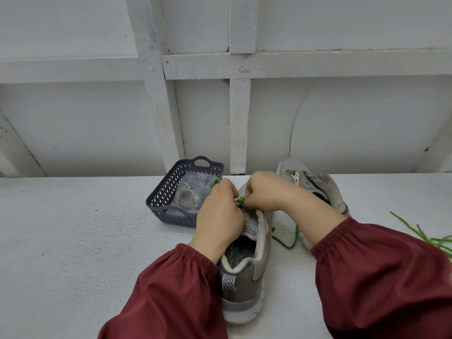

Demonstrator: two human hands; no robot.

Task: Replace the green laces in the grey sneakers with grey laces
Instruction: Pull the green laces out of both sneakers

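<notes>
A grey sneaker (247, 272) is being kept under both hands, heel toward the person and toe pointing away, and its green lace (240, 200) is being pinched between the two hands just above the tongue. The left hand (217, 216) is being held with its fingers curled tightly on the lace, a short green piece sticking out past its knuckles on the far side. The right hand (266, 192) is likewise being closed on the same lace, its fingertips meeting those of the left hand. Below the right wrist, a further length of green cord is being left looping on the white table (73, 241) beside the shoe. Just beyond the right hand, a second grey sneaker (315, 184) is being left lying tilted on its side. Well out to the right of the right forearm, a loose green lace (425, 237) is being left trailing across the table. Just beyond the left hand, a dark lattice basket (161, 192) is being used to hold a clear plastic packet (188, 194) with a pale coil inside; whether that coil is the grey laces cannot be told. Both forearms are being covered by maroon sleeves (171, 289).
</notes>
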